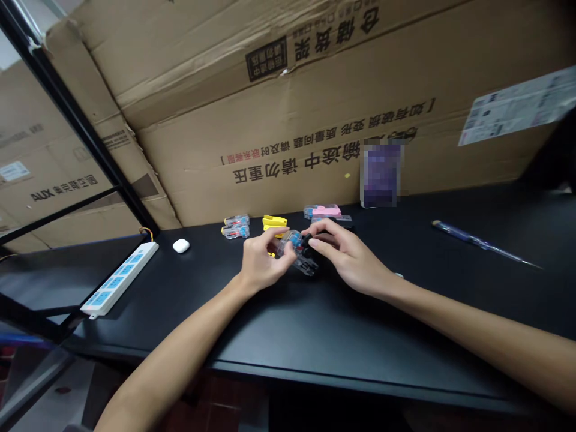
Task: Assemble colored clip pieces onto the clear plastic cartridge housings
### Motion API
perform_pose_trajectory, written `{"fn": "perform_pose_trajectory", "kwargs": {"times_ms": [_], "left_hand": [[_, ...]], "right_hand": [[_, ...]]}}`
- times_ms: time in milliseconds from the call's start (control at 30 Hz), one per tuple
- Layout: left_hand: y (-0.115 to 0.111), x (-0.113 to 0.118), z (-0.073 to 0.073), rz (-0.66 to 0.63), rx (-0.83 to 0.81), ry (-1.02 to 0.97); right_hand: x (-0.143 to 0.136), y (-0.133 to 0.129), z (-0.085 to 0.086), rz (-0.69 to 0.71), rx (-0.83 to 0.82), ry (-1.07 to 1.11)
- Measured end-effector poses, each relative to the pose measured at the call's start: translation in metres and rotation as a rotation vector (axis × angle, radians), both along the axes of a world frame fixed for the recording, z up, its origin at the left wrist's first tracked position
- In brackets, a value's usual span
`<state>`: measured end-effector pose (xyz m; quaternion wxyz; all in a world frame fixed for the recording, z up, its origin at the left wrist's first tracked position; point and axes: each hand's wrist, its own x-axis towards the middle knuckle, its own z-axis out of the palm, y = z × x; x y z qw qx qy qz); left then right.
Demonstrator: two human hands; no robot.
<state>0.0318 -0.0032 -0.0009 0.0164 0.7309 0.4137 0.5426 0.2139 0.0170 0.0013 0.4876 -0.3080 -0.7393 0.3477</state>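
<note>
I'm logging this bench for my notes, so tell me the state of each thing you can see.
Left hand: gripping the clear part.
Right hand: fingertips on the clear part.
Clear part: held just above the table.
Screwdriver: lying flat, untouched.
Power strip: lying flat, nothing plugged in.
Earbud case: closed.

Head cam, looks fwd/down, close on desk [315,324]; edges prob. warped.

Small clear plastic block with blue and red inner parts and a black end piece [299,252] (details too small to read). Held just above the black bench [315,324], tilted, long axis running from upper left down to lower right, near mid-bench.
</note>
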Motion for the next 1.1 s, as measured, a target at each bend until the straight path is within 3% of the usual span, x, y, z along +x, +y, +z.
{"fn": "perform_pose_trajectory", "kwargs": {"times_ms": [133,333,467,633,767,867,967,1033,1100], "left_hand": [[0.003,-0.002,-0.006,0.011,-0.008,0.022],[0.014,-0.002,-0.023,-0.001,-0.123,-0.037],[0.013,0.000,-0.017,-0.071,-0.286,-0.117],[0.008,-0.004,-0.010,-0.078,-0.266,-0.110],[0.003,-0.008,-0.008,-0.088,-0.232,-0.022],[0.008,-0.012,-0.008,-0.185,-0.323,-0.131],[0.026,-0.030,-0.010,-0.246,-0.432,-0.272],[0.040,-0.053,-0.011,-0.199,-0.463,-0.283],[0.049,-0.079,-0.008,-0.109,-0.462,-0.151]], "right_hand": [[-0.001,0.007,-0.013,0.034,-0.030,0.063],[0.008,0.020,-0.035,-0.036,0.001,0.094],[0.006,0.014,-0.033,-0.063,-0.003,0.104],[0.001,0.008,-0.022,-0.048,-0.052,0.128],[0.012,0.023,-0.018,-0.213,-0.056,0.193],[0.023,0.035,-0.024,-0.236,-0.095,0.172],[0.025,0.038,-0.031,-0.186,-0.085,0.086],[0.022,0.034,-0.032,-0.166,-0.055,0.019],[0.017,0.029,-0.031,-0.152,-0.021,-0.044]]}}
